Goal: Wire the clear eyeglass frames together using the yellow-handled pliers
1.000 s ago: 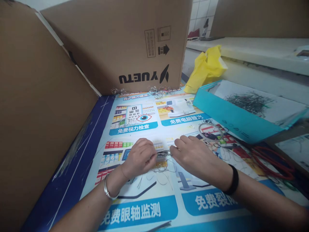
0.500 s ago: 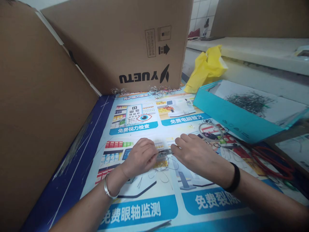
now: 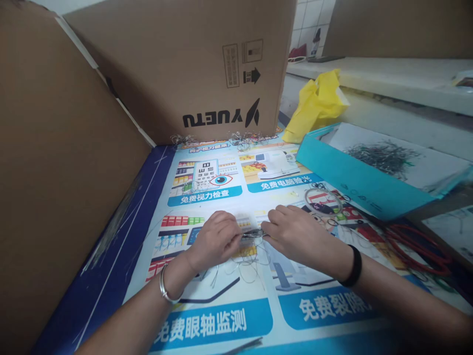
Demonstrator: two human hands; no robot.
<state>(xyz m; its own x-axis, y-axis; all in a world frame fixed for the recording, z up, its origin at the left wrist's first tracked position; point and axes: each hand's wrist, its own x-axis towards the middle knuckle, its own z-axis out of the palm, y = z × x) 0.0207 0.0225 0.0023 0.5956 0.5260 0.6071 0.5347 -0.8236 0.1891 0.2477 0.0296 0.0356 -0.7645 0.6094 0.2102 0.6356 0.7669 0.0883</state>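
Note:
Both hands meet over the printed sheet, at a short grey bundle of thin wires [image 3: 252,233]. My left hand [image 3: 219,237] is closed, its fingers pinching the bundle's left end. At the other end, the curled fingertips of my right hand [image 3: 297,240] pinch the wires too. Fine loose strands [image 3: 248,268] curl out below the bundle onto the sheet. The tips of both hands are partly hidden, so how each grips the wires is hard to see. A silver bangle [image 3: 165,286] circles the left wrist and a black band [image 3: 354,266] the right.
A turquoise box [image 3: 343,182] holding a heap of wire pieces [image 3: 382,157] stands at right. Behind it lies a yellow bag [image 3: 316,106]. Cardboard walls [image 3: 177,64] rise at back and left. Red coiled cord [image 3: 414,249] and a clear ring [image 3: 323,201] lie at right.
Both hands stay almost in place. The wire bundle between them has shifted very slightly, and the loose strands below lie a little differently.

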